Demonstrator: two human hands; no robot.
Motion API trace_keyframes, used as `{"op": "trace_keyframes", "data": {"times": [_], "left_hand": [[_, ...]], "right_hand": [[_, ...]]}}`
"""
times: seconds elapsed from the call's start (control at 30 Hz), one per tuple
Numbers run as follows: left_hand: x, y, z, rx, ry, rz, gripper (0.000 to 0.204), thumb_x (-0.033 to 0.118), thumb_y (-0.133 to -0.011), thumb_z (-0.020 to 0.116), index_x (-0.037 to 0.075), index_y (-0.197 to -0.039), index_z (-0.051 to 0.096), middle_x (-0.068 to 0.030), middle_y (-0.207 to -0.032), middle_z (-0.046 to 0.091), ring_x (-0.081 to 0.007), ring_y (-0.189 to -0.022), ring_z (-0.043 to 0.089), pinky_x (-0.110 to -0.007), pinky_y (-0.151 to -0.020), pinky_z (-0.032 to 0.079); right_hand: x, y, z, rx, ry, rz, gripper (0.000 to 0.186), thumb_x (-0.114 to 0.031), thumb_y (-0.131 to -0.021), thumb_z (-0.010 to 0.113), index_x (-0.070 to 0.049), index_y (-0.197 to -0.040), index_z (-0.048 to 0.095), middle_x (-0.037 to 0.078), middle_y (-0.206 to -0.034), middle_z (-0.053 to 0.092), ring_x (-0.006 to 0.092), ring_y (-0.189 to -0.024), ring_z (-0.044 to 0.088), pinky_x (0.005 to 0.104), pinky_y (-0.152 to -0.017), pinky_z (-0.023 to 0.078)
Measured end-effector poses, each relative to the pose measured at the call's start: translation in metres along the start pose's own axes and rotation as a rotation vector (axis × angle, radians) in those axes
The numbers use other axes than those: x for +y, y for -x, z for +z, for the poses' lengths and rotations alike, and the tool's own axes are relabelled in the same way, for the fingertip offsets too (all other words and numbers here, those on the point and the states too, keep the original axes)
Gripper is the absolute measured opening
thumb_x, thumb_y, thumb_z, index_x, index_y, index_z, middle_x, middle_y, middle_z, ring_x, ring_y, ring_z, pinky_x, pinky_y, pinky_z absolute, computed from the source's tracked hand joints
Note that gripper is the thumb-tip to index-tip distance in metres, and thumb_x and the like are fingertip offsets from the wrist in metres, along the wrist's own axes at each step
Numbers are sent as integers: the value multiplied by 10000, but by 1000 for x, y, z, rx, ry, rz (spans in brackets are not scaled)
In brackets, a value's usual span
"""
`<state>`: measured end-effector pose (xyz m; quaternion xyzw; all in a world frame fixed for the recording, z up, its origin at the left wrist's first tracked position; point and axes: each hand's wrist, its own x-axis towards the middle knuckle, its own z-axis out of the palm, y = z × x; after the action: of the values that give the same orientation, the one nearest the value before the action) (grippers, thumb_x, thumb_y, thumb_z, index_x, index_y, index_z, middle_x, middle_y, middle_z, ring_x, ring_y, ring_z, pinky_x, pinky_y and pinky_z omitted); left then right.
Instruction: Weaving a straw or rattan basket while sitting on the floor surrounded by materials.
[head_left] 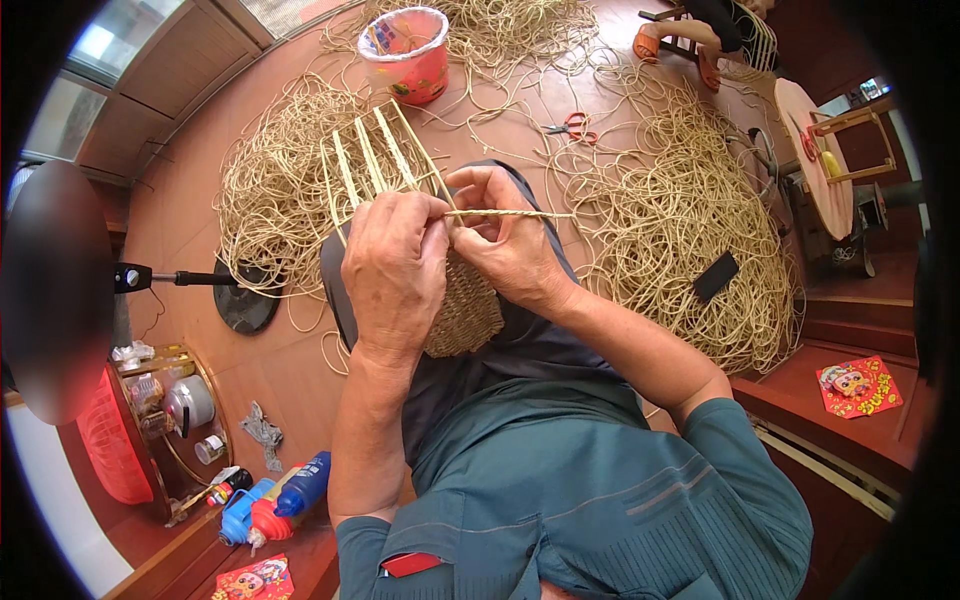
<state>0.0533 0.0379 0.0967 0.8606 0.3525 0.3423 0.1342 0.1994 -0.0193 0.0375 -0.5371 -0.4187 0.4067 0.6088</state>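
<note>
A partly woven basket (465, 315) of pale tan cord sits on my lap, with several upright stakes (366, 150) fanning from its far edge. At that edge my left hand (395, 265) is closed, thumb and fingers pinching a twisted cord (510, 213) where it meets a stake. My right hand (505, 250) is just to the right, its fingers curled round the stake and the weave by the same cord, whose free end sticks out to the right. The fingertips of both hands are partly hidden.
Piles of cord (670, 240) cover the floor, with red-handled scissors (575, 130) and a pink bucket (405, 70) beyond. A fan stand (245, 305) and a tiered trolley (180, 420) are left. Another person's legs (680, 42) show at top right, near a round wooden board (800, 130).
</note>
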Motion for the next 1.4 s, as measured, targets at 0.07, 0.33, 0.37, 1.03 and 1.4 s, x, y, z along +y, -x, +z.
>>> {"op": "trace_keyframes", "data": {"times": [0.07, 0.33, 0.37, 1.03, 1.4], "left_hand": [[-1, 0, 0, -23, -9, -25, 130, 42, -896, 802, 53, -1016, 756, -96, -948, 717, -272, -899, 698, -405, -819, 553], [-4, -4, -3, -79, -5, -93, 99, 83, -908, 790, 54, -994, 750, -100, -951, 705, -294, -912, 695, -424, -828, 551], [-4, -5, -3, -98, -15, -87, 97, 89, -914, 782, 53, -999, 750, -101, -956, 708, -295, -913, 699, -422, -831, 554], [5, -12, -8, -169, 24, -142, 56, 71, -921, 735, 51, -966, 709, -121, -928, 703, -342, -929, 695, -464, -847, 541], [-1, -12, -10, -185, 49, -156, 76, 113, -936, 750, 52, -973, 723, -114, -936, 719, -333, -926, 706, -456, -841, 551]], "right_hand": [[-1, 0, -1, -24, 23, -4, 485, -11, -948, 686, -31, -1414, 554, 90, -1129, 644, 168, -1021, 703, 320, -881, 626], [-4, 1, -4, -59, 7, -31, 482, -24, -962, 685, -28, -1425, 550, 83, -1123, 667, 152, -1047, 702, 335, -913, 629], [-3, 1, -4, -60, 33, -26, 484, -27, -967, 685, -27, -1431, 548, 86, -1128, 678, 149, -1050, 704, 336, -908, 630], [20, -7, -34, -360, 108, -33, 484, -197, -998, 622, 24, -1427, 584, 127, -1084, 678, 218, -937, 657, 376, -900, 542], [6, -34, -55, -703, 419, -205, 386, -43, -971, 649, 8, -1352, 611, 239, -1209, 714, 416, -1175, 696, 482, -1013, 544]]}}
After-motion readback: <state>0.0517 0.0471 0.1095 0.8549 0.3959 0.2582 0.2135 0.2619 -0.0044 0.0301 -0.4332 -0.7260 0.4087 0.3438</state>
